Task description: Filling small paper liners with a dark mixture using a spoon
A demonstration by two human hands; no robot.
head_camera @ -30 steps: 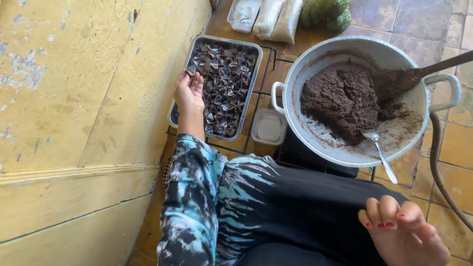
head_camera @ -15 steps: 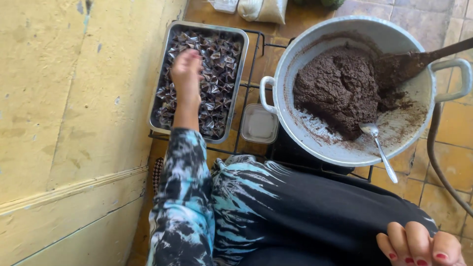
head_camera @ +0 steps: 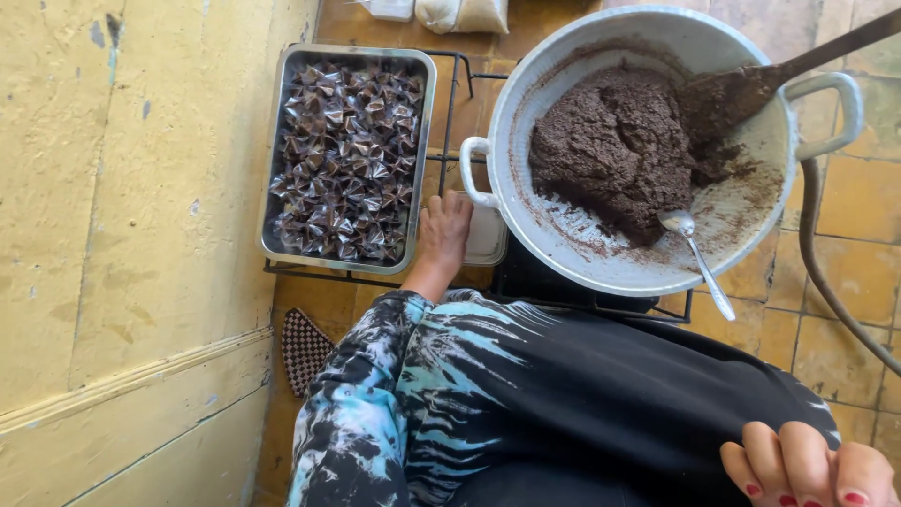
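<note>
From up here I see my left hand (head_camera: 443,233) stretched out to the middle of the frame, palm down, fingers loosely spread, resting on the metal rack (head_camera: 450,103) between the tray and the big pot. It clamps on nothing; its fingertips lie at the edge of a small white container (head_camera: 488,239) tucked just under the pot's left handle, though I cannot tell whether they press on it.

The tray (head_camera: 272,160) sits in the upper left of the frame, a rectangular metal pan packed with small dark sweets in clear twisted wrappers (head_camera: 345,160). My left hand is just beside its lower right corner, not in it.

The pot (head_camera: 563,253) fills the upper right: a wide pale metal pan with two loop handles, holding a heap of dark brown paste (head_camera: 610,150). A wooden spatula (head_camera: 741,89) leans in from the upper right edge, its blade caked with the paste. A metal spoon (head_camera: 699,263) rests on the pot's lower rim, bowl inside, handle pointing out toward the lower right.

My right hand (head_camera: 812,469) shows at the bottom right corner, fingers curled together, red nails visible, resting on my dark lap and holding nothing I can see.

A yellow wall (head_camera: 122,235) takes the left side, and a small checkered cloth (head_camera: 305,347) lies on the tiled floor (head_camera: 845,347) by my knee.
</note>
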